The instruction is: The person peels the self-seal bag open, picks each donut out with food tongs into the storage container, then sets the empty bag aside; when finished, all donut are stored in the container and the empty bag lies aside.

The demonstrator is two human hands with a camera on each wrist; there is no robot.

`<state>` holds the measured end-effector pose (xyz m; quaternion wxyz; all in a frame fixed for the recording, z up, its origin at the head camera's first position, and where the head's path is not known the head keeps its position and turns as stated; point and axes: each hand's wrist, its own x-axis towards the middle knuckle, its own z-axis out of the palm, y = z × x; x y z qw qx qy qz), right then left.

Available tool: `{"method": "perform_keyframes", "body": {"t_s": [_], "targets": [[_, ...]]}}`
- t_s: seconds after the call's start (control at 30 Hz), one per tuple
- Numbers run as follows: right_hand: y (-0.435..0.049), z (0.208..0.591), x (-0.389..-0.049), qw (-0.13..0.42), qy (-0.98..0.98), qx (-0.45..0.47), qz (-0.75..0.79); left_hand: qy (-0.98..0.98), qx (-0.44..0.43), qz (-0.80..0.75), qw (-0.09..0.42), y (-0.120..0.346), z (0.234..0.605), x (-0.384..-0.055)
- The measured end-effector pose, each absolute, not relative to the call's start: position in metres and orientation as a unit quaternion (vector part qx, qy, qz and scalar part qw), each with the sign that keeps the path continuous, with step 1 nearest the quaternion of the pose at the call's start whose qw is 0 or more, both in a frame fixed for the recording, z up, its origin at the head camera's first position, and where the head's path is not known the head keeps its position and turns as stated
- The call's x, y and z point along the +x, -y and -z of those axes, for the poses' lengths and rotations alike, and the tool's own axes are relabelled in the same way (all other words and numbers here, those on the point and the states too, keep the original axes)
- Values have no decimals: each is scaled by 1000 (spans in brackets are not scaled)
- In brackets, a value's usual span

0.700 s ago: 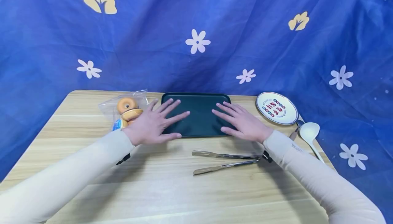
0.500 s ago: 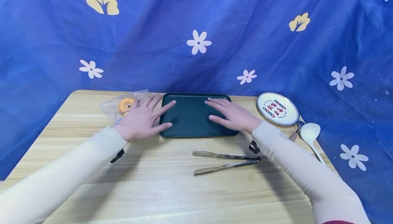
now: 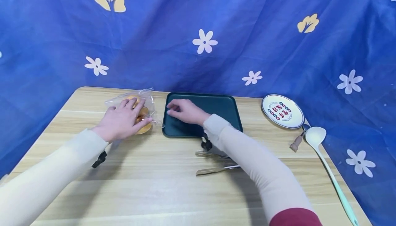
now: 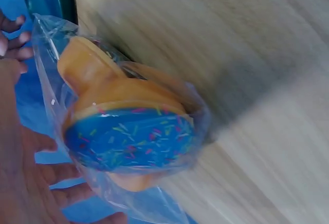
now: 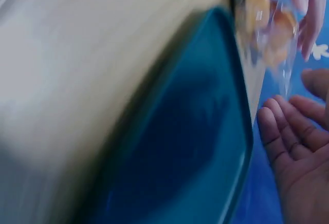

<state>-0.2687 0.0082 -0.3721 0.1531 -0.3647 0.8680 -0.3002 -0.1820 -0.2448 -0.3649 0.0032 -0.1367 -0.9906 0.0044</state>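
A clear plastic bag (image 3: 149, 97) of several doughnuts (image 3: 143, 127) lies at the table's back left. My left hand (image 3: 120, 121) is over it, fingers spread; whether they touch the plastic is unclear. In the left wrist view, one doughnut (image 4: 133, 136) has blue icing with coloured sprinkles, and the left hand (image 4: 23, 183) is beside the bag. Above the left part of the dark green tray (image 3: 219, 105) is my right hand (image 3: 187, 111), fingers loosely bent and holding nothing. The right wrist view has its fingertips close to the bag's edge, thumb apart.
Metal tongs (image 3: 211, 171) lie in front of the tray, partly hidden by the right arm. At the right are a white patterned plate (image 3: 295, 118), a small spoon (image 3: 297, 141) and a white ladle (image 3: 315, 136) with a mint handle. A blue curtain (image 3: 167, 40) hangs behind.
My right hand has moved left across the tray toward the bag, its fingers bending. The left hand has moved left, from beside the tray to over the bagged doughnuts.
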Motion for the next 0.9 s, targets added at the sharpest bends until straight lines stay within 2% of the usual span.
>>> {"method": "perform_keyframes", "body": {"t_s": [0.33, 0.67, 0.9], "targets": [[41, 381, -246, 194, -872, -301, 333, 990, -144, -1, -10, 248, 369, -183], [47, 385, -227, 232, -855, -274, 375, 983, -180, 27, 5, 251, 372, -181], [46, 388, -204, 240, -845, -301, 372, 976, -216, 31, 25, 251, 374, -168]]}}
